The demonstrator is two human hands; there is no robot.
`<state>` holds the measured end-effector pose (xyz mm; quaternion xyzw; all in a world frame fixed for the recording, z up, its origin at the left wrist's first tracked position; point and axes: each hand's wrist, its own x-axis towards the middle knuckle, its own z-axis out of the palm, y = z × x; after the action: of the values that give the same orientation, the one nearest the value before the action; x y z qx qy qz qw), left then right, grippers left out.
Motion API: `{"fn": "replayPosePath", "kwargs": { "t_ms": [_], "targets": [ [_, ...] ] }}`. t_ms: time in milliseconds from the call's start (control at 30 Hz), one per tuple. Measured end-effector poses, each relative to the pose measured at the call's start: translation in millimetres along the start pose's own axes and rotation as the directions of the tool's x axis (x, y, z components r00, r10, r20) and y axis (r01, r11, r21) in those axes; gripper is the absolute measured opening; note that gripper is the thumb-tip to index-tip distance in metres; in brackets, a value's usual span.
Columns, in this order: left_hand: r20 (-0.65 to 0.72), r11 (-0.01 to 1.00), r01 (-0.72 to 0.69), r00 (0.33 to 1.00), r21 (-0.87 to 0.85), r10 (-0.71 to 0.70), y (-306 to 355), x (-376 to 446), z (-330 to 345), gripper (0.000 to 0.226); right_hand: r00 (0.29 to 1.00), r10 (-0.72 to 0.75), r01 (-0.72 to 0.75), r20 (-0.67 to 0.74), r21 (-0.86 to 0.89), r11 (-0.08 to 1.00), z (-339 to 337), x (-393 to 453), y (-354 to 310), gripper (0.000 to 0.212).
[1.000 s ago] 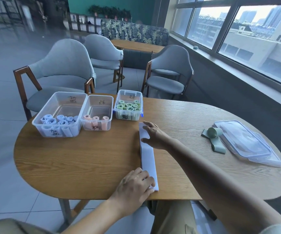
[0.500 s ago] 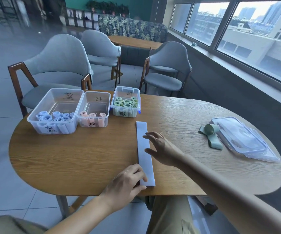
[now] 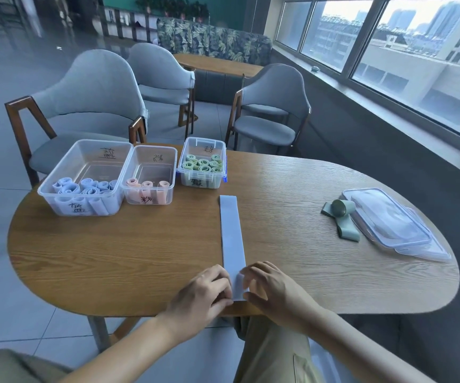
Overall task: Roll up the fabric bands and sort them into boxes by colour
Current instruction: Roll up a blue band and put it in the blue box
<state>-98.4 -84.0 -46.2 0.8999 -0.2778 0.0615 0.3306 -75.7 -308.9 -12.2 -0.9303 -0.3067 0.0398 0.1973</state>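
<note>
While your left hand (image 3: 209,293) and right hand (image 3: 271,290) pinch the near end of the blue band (image 3: 231,233), which lies flat along the table (image 3: 112,258), uneven finger pressure could start a skewed, telescoping roll.

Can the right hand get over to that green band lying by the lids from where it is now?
Probably yes. The right hand is at the blue band's near end, and only bare table lies between it and the green band.
</note>
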Motion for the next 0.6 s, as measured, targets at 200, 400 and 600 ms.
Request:
{"fn": "replayPosePath", "kwargs": {
  "t_ms": [200, 400, 600],
  "targets": [
    [0.027, 0.998, -0.027, 0.999, 0.052, 0.025, 0.6, -0.1, 1.5, 0.013, 1.0, -0.016, 0.016, 0.001, -0.025, 1.0, 3.3, -11.6, -8.5, 0.008],
    [-0.005, 0.986, -0.005, 1.0, 0.168, 0.006, -1.8, -1.7, 10.4, 0.011, 0.999, -0.016, 0.014, -0.037, -0.056, 0.998, 9.9, -12.4, -7.5, 0.01],
    [0.038, 0.964, 0.111, 0.992, 0.24, -0.124, 5.7, -1.5, 8.7, 0.016, 0.998, -0.024, 0.019, -0.063, -0.078, 0.997, 13.8, -12.3, -8.7, 0.014]
  ]
}}
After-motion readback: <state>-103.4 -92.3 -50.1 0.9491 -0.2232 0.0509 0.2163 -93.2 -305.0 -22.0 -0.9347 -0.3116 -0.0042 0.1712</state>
